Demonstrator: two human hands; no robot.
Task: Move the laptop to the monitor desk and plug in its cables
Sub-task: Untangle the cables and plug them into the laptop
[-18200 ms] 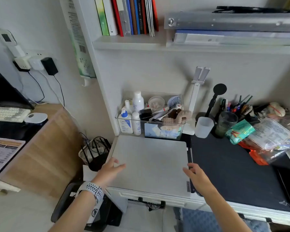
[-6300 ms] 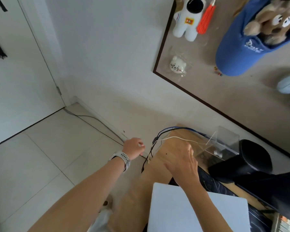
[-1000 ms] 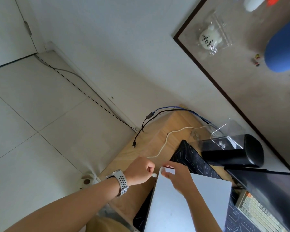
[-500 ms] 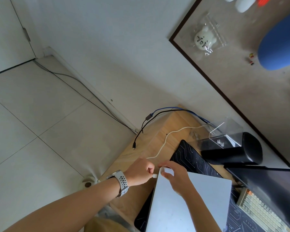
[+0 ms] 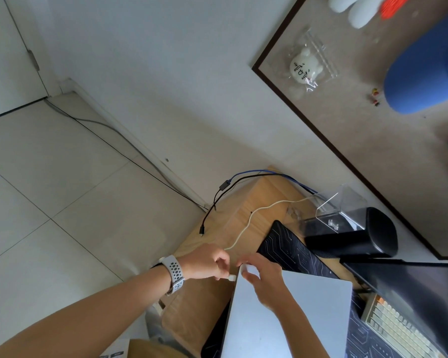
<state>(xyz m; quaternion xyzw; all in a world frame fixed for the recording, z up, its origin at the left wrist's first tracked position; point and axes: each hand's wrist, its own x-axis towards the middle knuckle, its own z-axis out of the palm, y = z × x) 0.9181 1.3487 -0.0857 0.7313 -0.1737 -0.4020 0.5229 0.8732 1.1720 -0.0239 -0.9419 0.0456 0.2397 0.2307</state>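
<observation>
The closed silver laptop (image 5: pixel 303 313) lies on a black patterned desk mat (image 5: pixel 290 248) on the wooden monitor desk (image 5: pixel 246 202). My left hand (image 5: pixel 207 262), a watch on its wrist, pinches the plug of a white cable (image 5: pixel 246 228) against the laptop's far left corner. My right hand (image 5: pixel 263 279) presses on that same corner of the lid. A black cable (image 5: pixel 212 210) with a loose plug hangs over the desk's left edge, beside a blue cable (image 5: pixel 256 172).
A black cylindrical speaker (image 5: pixel 354 239) and a clear acrylic stand (image 5: pixel 334 205) sit behind the mat. The monitor (image 5: pixel 419 288) and a keyboard (image 5: pixel 398 329) are at the right. A cork board (image 5: pixel 373 130) hangs on the wall. Tiled floor (image 5: pixel 49 202) lies left of the desk.
Both hands stay at the laptop's corner; my left hand has pressed the white plug closer to the laptop's edge. The camera has shifted slightly.
</observation>
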